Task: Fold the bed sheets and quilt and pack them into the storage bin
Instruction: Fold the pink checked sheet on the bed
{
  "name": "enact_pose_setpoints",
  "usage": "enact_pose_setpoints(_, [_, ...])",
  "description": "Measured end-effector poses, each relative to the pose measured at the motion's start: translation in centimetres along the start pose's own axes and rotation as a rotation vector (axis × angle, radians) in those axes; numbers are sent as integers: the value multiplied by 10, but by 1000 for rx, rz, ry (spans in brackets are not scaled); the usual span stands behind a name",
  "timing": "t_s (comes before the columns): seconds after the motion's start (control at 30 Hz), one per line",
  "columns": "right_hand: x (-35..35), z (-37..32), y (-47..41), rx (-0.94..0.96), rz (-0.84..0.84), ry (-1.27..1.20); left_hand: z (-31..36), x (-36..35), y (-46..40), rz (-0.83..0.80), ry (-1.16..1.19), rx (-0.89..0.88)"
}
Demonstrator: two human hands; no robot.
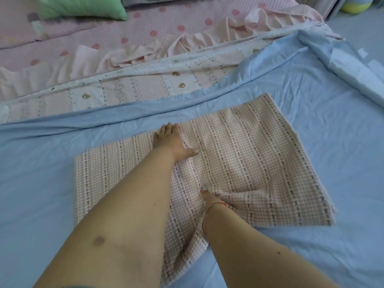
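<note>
A folded pink checked sheet (259, 142) with dark patterned stripes lies flat on a blue sheet (311, 80) spread over the bed. My left hand (171, 142) presses flat on the checked sheet near its far left edge, fingers straight. My right hand (209, 195) is mostly hidden under a fold of the checked sheet near its front edge. Only the thumb and the wrist with a red string bracelet show, and the thumb pinches the fabric. No storage bin is in view.
A pink bear-print quilt (145, 86) with a ruffled pink edge (187, 44) lies bunched beyond the blue sheet. A green pillow (83, 7) sits at the far left on a pink dotted bedspread (145, 19). A shiny pale blue fabric edge (353, 65) lies at the right.
</note>
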State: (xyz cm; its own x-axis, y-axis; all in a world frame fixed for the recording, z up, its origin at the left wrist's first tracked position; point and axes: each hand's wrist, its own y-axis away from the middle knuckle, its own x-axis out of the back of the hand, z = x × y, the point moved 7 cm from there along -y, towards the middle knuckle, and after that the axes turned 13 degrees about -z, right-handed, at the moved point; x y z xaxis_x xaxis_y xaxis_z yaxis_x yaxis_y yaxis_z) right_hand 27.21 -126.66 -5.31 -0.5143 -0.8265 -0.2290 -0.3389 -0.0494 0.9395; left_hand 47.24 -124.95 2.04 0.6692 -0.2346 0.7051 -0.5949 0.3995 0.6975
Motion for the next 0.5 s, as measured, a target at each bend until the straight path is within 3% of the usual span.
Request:
enact_pose_setpoints(0.23, [-9, -9, 3, -26, -24, 63, 5, 24, -10, 42, -106, 27])
enact_pose_setpoints(0.5, [-3, -14, 33, -17, -15, 156, 13, 18, 0, -144, 121, 9])
